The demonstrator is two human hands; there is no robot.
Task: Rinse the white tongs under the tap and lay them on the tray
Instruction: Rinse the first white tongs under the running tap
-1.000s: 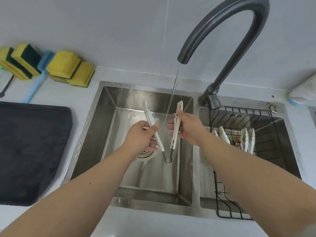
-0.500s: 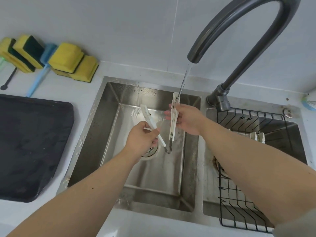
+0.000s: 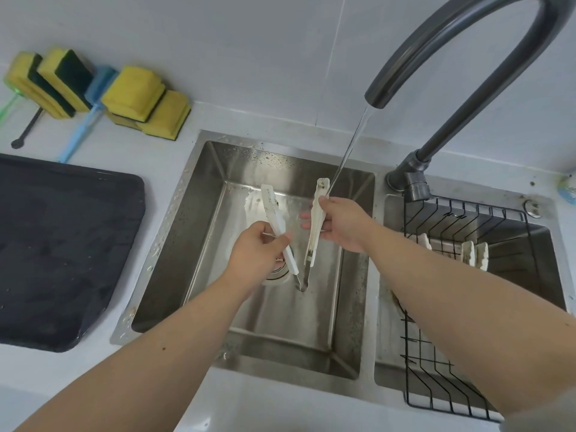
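The sink (image 3: pixel 199 244) lies under both grips, and the black tray (image 3: pixel 62 244) sits on the counter well to the left of the left hand's hold, with nothing laid on it. The tap (image 3: pixel 436 57) arches over from the right, above and beyond the right hand's hold.

The left hand (image 3: pixel 258 254) is curled round one arm of the white tongs (image 3: pixel 312 241) and the right hand (image 3: pixel 343 226) pinches the other. They hold the tongs spread in a V, with the hinge hanging below both grips.

The change is in where the water lands. A second ago the water stream (image 3: pixel 346 151) fell through the gap between the two grips and touched neither arm. Now it strikes the soiled tip just above the right hand's fingers.

So rinsing has properly begun, on that arm only. I judge the arm above the left-hand grip still needs its turn before the tongs go left to the tray.
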